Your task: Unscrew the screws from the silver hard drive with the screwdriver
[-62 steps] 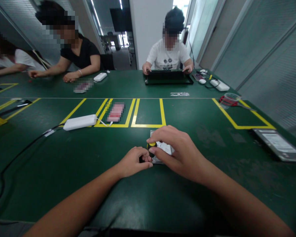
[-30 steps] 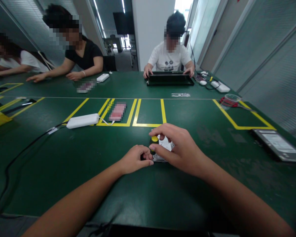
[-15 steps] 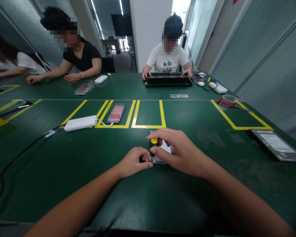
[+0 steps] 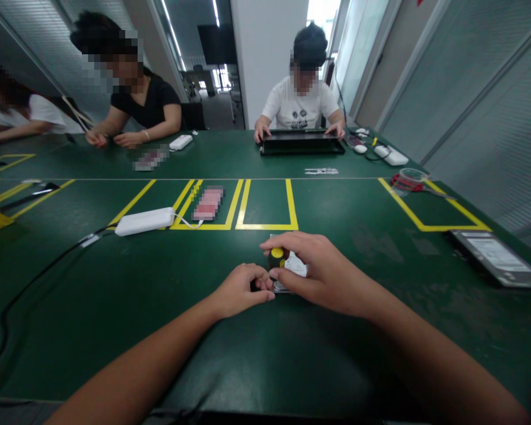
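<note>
In the head view, a small hard drive (image 4: 295,265) with a white label lies flat on the green table, partly covered by my hands. My right hand (image 4: 321,271) is closed around the handle of a screwdriver (image 4: 277,258), dark with a yellow top, held upright over the drive's left part. The screwdriver's tip is hidden from me. My left hand (image 4: 245,290) rests on the table, its curled fingers and thumb gripping the drive's near left edge.
A larger drive (image 4: 498,258) lies to the right, near a clear round container (image 4: 411,179). Ahead on the left are a white power bank (image 4: 145,221) with a black cable and a blurred phone (image 4: 209,203). Yellow tape marks the table. Across it, a person holds a black tray (image 4: 303,144).
My right hand and the screwdriver handle have turned slightly, while my left hand stays put. The person in black has brought one hand in toward the other.
</note>
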A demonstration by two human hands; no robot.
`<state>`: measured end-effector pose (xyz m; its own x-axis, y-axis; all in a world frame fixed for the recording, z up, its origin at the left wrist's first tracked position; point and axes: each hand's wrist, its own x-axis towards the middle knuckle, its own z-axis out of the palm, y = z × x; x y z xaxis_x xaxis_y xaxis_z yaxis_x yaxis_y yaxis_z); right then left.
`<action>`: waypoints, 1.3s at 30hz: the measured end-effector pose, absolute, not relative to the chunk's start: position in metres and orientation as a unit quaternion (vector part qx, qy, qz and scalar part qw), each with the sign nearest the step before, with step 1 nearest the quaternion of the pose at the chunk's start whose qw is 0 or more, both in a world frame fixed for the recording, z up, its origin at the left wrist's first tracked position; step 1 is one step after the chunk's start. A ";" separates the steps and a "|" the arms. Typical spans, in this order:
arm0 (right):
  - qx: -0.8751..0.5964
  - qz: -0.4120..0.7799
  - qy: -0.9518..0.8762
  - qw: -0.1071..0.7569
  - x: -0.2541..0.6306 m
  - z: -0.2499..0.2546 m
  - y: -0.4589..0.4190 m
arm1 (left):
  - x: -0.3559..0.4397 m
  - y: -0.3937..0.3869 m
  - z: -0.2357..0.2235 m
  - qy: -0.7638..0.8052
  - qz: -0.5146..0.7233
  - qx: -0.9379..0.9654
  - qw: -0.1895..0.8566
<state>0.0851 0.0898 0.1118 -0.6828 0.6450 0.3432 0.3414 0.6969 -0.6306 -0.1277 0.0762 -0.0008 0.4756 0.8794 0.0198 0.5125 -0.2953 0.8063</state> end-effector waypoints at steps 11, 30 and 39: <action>-0.263 0.421 -0.849 0.179 0.085 0.105 0.111 | -0.131 0.079 -0.006 0.435 0.245 0.792 0.351; -0.399 0.064 -0.892 0.205 0.187 0.076 0.094 | -0.129 0.079 0.002 0.458 0.205 0.780 0.374; -0.412 -0.102 -0.889 0.174 0.223 0.004 0.083 | -0.127 0.081 0.006 0.452 0.187 0.784 0.381</action>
<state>0.2228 0.0832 0.0040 -0.6007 0.6964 0.3926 0.7672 0.6403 0.0381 -0.1274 0.0815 0.0063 0.5206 0.8523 -0.0512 0.5672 -0.3003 0.7669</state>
